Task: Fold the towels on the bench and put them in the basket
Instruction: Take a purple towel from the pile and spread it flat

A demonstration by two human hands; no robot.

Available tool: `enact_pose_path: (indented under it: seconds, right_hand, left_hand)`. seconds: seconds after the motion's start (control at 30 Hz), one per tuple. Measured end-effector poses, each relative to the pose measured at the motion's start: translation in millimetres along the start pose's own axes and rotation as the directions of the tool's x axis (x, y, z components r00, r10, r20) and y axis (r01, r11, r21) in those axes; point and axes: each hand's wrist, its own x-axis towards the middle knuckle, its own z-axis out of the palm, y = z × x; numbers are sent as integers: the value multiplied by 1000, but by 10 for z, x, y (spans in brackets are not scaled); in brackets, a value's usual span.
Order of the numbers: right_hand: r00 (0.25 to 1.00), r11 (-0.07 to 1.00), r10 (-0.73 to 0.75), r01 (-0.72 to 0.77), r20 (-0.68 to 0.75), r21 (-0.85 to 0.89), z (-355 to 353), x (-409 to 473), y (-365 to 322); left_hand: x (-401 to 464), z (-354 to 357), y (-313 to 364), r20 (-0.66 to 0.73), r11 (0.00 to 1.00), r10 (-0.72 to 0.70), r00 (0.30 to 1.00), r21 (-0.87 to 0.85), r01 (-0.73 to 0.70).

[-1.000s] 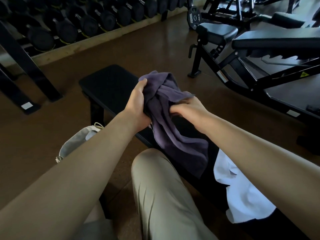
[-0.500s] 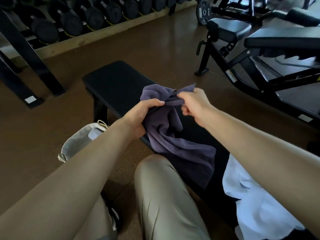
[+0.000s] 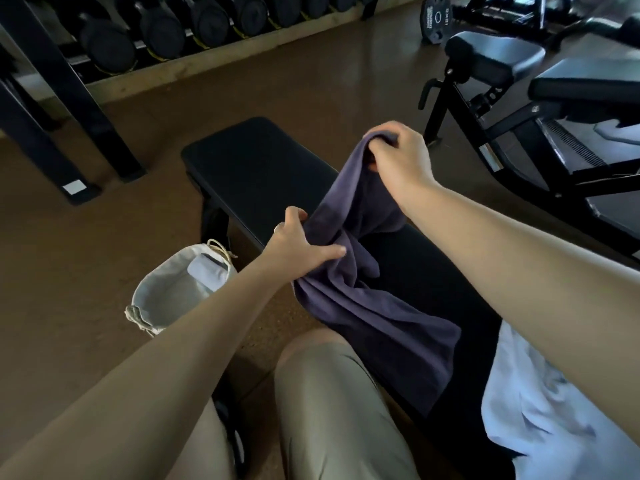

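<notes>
A dark purple towel (image 3: 374, 317) hangs stretched above the black flat bench (image 3: 256, 168). My right hand (image 3: 398, 157) grips its upper end, raised over the bench. My left hand (image 3: 298, 244) clutches the towel's left edge lower down, near the bench's side. The towel's loose end drapes over the bench toward my knee. A pale blue-white towel (image 3: 540, 417) lies crumpled on the bench at the lower right, partly under my right forearm. The grey cloth basket (image 3: 162, 299) stands on the floor left of the bench with a light folded towel (image 3: 207, 271) inside.
A dumbbell rack (image 3: 166, 32) runs along the back left, its black legs reaching the floor. An adjustable bench frame (image 3: 519, 109) and a weight plate (image 3: 436, 19) stand at the right. My knees fill the bottom centre. Brown floor lies between the racks and the bench.
My right hand has pulled the towel's end up and to the right, away from my left hand. The bunched towel is now drawn out between both hands.
</notes>
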Motion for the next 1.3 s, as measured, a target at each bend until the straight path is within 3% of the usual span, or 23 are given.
enact_pose_path:
  seconds: [0.1, 0.27, 0.4, 0.47, 0.53, 0.57, 0.63, 0.67, 0.73, 0.77, 0.83, 0.93, 1.13, 1.23, 1.3]
  right_hand:
    - [996, 998, -59, 57, -72, -21, 73, 89, -160]
    - [950, 999, 35, -22, -311, 45, -193, 361, -259]
    - [889, 984, 54, -124, -455, -126, -576, 369, -178]
    - [904, 926, 143, -266, -402, -269, -767, 328, 32]
    - [923, 776, 280, -380, -265, -503, -825, 214, 260]
    - [923, 675, 333, -375, -191, -635, -810, 129, 330]
    - [930, 528, 368, -228, -22, -818, -706, -88, 386]
    - [929, 537, 357, -119, 98, -835, -638, -214, 393]
    - [915, 703, 234, 74, 328, -708, -477, -483, 390]
    - [909, 768, 131, 159, 395, -621, -390, -610, 370]
    - [884, 774, -29, 316, 467, -549, -194, -810, 353]
    - [922, 731, -67, 306, 382, -610, 53, -973, 373]
    - [976, 842, -153, 209, 152, -497, 122, -1030, 392]
    - [982, 868, -144, 184, 121, -461, -17, -1018, 372]
    - [978, 824, -157, 206, 136, -527, -148, -995, 339]
  left_hand:
    - [68, -84, -64, -83, 975, 155, 984, 171, -139]
    - [92, -415, -160, -219, 989, 98, 971, 133, -70]
    - [122, -765, -98, -383, 990, 111, 917, 121, -69]
    - [140, -889, 15, -445, 985, 159, 881, 127, -113]
    - [142, -918, 139, -405, 965, 245, 881, 188, -182]
    - [133, -899, 198, -357, 947, 294, 886, 232, -220]
    - [91, -819, 309, -242, 889, 397, 886, 343, -305]
    - [63, -775, 357, -185, 842, 450, 873, 413, -347]
    - [1, -693, 453, -85, 730, 531, 843, 551, -404]
    - [-18, -668, 492, -46, 670, 560, 827, 612, -420]
    - [-40, -656, 538, 17, 565, 606, 795, 695, -445]
    - [-42, -719, 538, 43, 532, 619, 784, 712, -459]
    - [-126, -845, 436, 120, 451, 655, 746, 730, -513]
    - [-131, -984, 338, 152, 376, 601, 785, 813, -446]
    - [-112, -1058, 275, 139, 331, 534, 834, 873, -357]
